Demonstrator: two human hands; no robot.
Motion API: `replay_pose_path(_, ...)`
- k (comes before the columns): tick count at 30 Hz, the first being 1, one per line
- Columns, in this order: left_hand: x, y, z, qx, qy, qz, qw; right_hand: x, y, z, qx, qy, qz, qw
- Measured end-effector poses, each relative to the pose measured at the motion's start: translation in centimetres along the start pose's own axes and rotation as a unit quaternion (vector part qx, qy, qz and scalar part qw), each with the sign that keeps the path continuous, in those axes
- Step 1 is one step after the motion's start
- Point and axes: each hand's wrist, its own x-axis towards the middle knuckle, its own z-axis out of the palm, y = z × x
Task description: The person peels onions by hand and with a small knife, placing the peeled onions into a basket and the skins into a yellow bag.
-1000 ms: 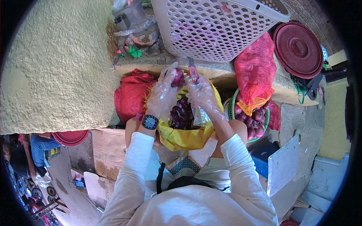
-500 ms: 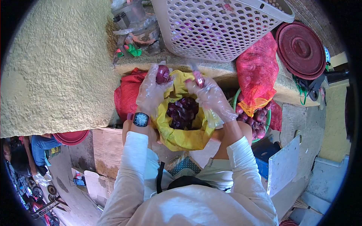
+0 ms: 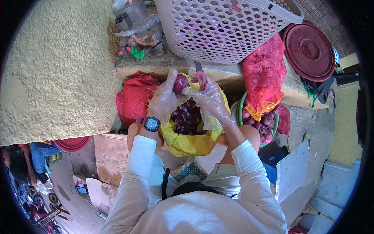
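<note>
A purple-red onion point(image 3: 180, 84) is in my left hand point(image 3: 163, 97), which wears a clear plastic glove and has a black watch at the wrist. My right hand point(image 3: 212, 99), gloved the same way, is closed round a red-handled cutter point(image 3: 200, 77) whose blade points up and away from me. Its fingertips are close beside the onion; whether they touch it is unclear. Both hands are over the far part of an open yellow sack point(image 3: 187, 145) between my knees. Dark purple onion skins point(image 3: 186, 118) lie inside the sack.
Beyond the sack, a white perforated basket point(image 3: 222, 35) stands on a ledge. A red mesh bag point(image 3: 263, 70) hangs over a green basket of onions point(image 3: 267, 124) at the right. A red sack point(image 3: 136, 97) lies left. Another person's leg point(image 3: 42, 158) shows far left.
The left hand and its onion have moved slightly right and down. My right hand has turned, so the cutter, blurred before, now shows clearly with its blade up.
</note>
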Motion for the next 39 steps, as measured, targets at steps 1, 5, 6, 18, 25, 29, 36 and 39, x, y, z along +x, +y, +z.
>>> replay_pose_path(1,-0.1,-0.3,0.1,-0.001,0.000,0.000,1.000,0.0,0.1,0.4,0.035,0.007,-0.020,0.999)
replay_pose_path(5,0.1,-1.2,0.2,0.078,-0.023,0.045,0.996,0.2,0.9,0.5,0.154,-0.023,0.022,0.988)
replay_pose_path(6,0.5,-1.6,-0.1,0.049,-0.034,0.048,0.997,0.2,0.9,0.5,0.154,-0.024,0.023,0.988)
replay_pose_path(18,1.7,-1.3,-3.1,0.295,0.101,0.118,0.943,-1.2,-1.6,-0.3,0.012,-0.024,0.072,0.997)
replay_pose_path(25,0.4,1.7,-2.1,-0.087,0.087,0.060,0.991,-1.3,-1.0,-1.3,-0.018,-0.068,0.101,0.992)
replay_pose_path(29,2.8,-0.7,-5.7,-0.116,0.080,0.053,0.989,-0.6,-0.6,-1.1,-0.073,-0.072,0.088,0.991)
replay_pose_path(36,2.0,-2.4,-5.4,0.471,0.066,0.248,0.844,-0.7,-0.8,0.3,0.002,-0.009,0.054,0.999)
replay_pose_path(39,3.0,-2.9,-4.8,0.197,-0.008,0.158,0.968,-0.8,-0.9,0.5,0.034,-0.002,0.092,0.995)
